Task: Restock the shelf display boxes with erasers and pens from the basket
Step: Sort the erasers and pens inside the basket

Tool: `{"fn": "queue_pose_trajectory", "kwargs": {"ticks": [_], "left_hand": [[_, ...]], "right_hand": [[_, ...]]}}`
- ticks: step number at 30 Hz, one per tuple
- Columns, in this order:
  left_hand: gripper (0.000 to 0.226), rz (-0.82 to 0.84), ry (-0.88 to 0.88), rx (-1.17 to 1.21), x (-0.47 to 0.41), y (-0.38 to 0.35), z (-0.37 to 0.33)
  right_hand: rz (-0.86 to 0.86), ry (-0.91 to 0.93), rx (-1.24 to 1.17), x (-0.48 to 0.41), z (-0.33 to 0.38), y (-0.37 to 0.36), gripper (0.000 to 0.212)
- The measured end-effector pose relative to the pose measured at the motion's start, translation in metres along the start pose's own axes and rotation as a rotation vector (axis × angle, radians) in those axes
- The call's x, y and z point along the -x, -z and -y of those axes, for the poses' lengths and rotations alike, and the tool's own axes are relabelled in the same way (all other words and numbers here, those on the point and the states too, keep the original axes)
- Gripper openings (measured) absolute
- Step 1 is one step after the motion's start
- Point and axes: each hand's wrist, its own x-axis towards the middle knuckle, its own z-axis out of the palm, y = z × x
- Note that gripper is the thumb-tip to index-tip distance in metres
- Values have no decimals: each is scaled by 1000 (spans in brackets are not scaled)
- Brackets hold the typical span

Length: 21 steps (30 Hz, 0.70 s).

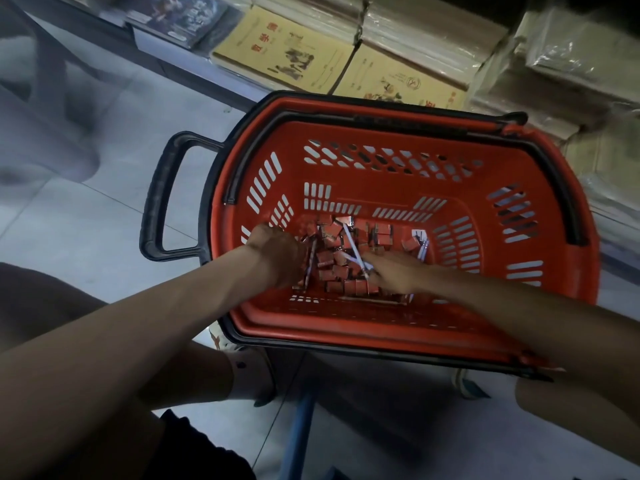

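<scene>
step: picking stock. I've got both hands down in the basket point(381, 336); nothing lifted clear yet, so I judge the restock early.
stock: erasers point(337, 266) heaped on the basket floor, centre to near-left. Pens mixed in: one white pen point(352, 251) lies slanted across the heap, more pens point(422, 249) against the right wall.
left hand point(277, 252): back of hand faces me, fingers curl down into the left side of the heap. They're hidden, so I can't tell whether they grip anything.
right hand point(391, 271): fingers laid out fairly straight over the near-right of the heap, tips at the near end of the white pen. I see no pinch on it.
display boxes: not in view. Only notebooks point(284, 53) and wrapped stacks on the low shelf beyond the far rim.
next move: close on a handful of one kind, lift straight up past the rim, then I need to find the boxes before carrying.
edges: slotted walls slope inward toward the floor, so the hands work in the tightest part. Folded black carry handles point(550, 188) lie along the rim; keep wrists off them.
room: basket mouth open above, clear upward exit. Tiled floor point(86, 216) to the left is free. Pull handle point(162, 195) juts left. Shelf crowds the far and right sides.
</scene>
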Motion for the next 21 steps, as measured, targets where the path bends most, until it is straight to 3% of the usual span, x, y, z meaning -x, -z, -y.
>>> {"fn": "queue_pose_trajectory", "kwargs": {"ticks": [5,12,14,17,21], "left_hand": [[37,24,-4,19,2,5,-1],[33,-22,-4,4,-4,-1,0],[31,-58,-1,-5,-8,-5,0],[33,-91,-9,18,-12,-8,0],[42,-145,-47,38,-14,-5,-3]], "right_hand": [[116,-165,-93,6,-16,5,52],[284,-421,41,11,-40,22,57],[246,-486,89,13,-38,30,67],[213,-519,217,10,-29,37,55],[-100,-384,136,-14,-13,35,36]]}}
